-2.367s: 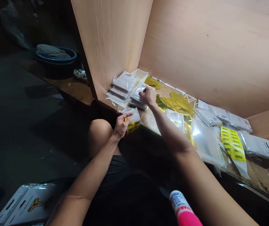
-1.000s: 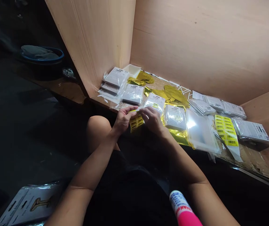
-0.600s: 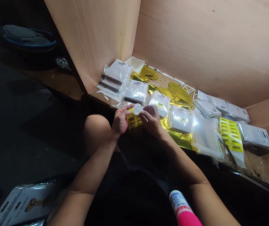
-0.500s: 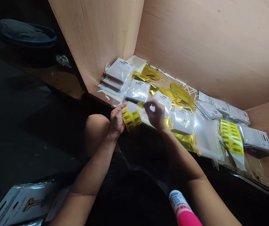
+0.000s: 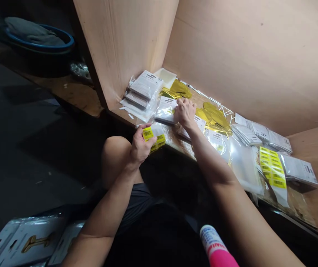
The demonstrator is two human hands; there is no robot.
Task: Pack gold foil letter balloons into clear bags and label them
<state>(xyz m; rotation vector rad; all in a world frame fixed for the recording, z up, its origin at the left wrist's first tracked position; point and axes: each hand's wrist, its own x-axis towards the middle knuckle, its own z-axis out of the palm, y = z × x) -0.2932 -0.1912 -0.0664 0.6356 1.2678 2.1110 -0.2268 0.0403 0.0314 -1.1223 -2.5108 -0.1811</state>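
My left hand (image 5: 141,147) is closed on a strip of yellow barcode stickers (image 5: 159,140), with its white backing bent and the thumb over the labels. At the top of a white packaged card stack (image 5: 165,105), my right hand (image 5: 186,112) bears down with bent fingers. A bit of a yellow barcode sticker (image 5: 172,111) shows at these fingertips; the rest is hidden. Similar packs (image 5: 217,140) lie to the right, one bearing a small yellow mark. Another sheet of yellow barcode stickers (image 5: 272,167) rests farther right.
Gold foil sheets (image 5: 214,116) lie behind the packs, with clear plastic sleeves (image 5: 242,163) at right. More packs (image 5: 146,84) are piled by the wooden side wall (image 5: 125,44). A pink-and-white tube (image 5: 216,246) is close to my right arm. A blue basin (image 5: 70,42) stands at left.
My right hand has moved forward with the yellow sticker, from beside the strip onto a pack. My left hand stays low, its thumb now over the strip.
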